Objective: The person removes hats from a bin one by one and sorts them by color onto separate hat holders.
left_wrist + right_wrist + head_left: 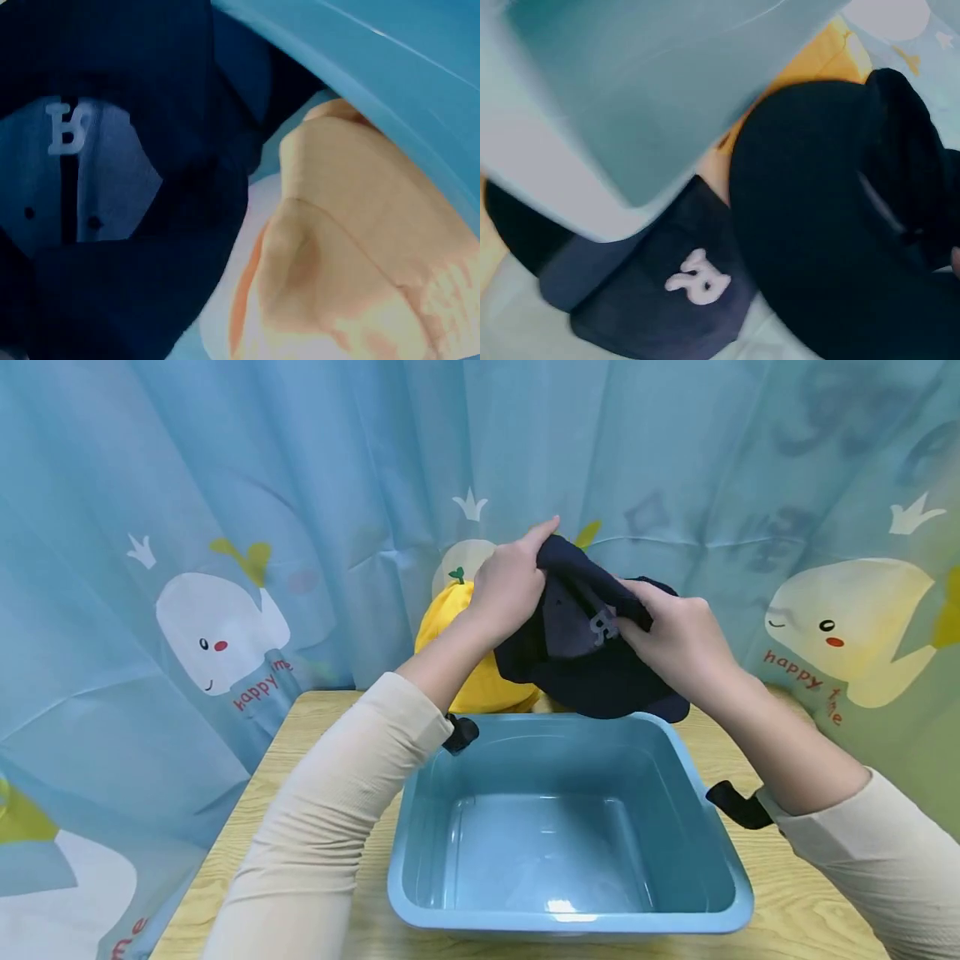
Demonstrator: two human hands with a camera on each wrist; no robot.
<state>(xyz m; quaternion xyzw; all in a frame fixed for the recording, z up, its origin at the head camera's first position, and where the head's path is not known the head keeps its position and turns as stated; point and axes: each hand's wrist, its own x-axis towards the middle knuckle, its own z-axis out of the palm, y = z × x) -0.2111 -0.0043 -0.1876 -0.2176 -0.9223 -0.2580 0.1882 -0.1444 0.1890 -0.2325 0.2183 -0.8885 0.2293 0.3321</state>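
Note:
Both hands hold a dark navy cap [592, 685] up above the far rim of a blue tub, with the cap's inside facing me. My left hand [510, 581] grips its upper left edge, index finger pointing up and other fingers hidden. On the right edge, my right hand [678, 631] pinches the fabric, thumb on the inner side. The letter's back and a dark seam tape show inside the cap [105, 172] in the left wrist view. Behind the tub, a second dark cap [660, 285] with a pale letter R lies partly under the tub's rim in the right wrist view.
The blue tub [397, 860] stands on a wooden table [247, 827], its bare floor showing. A yellow hat [442, 610] with a green sprout sits behind the tub at left. A blue curtain [360, 460] with whale prints hangs close behind the table.

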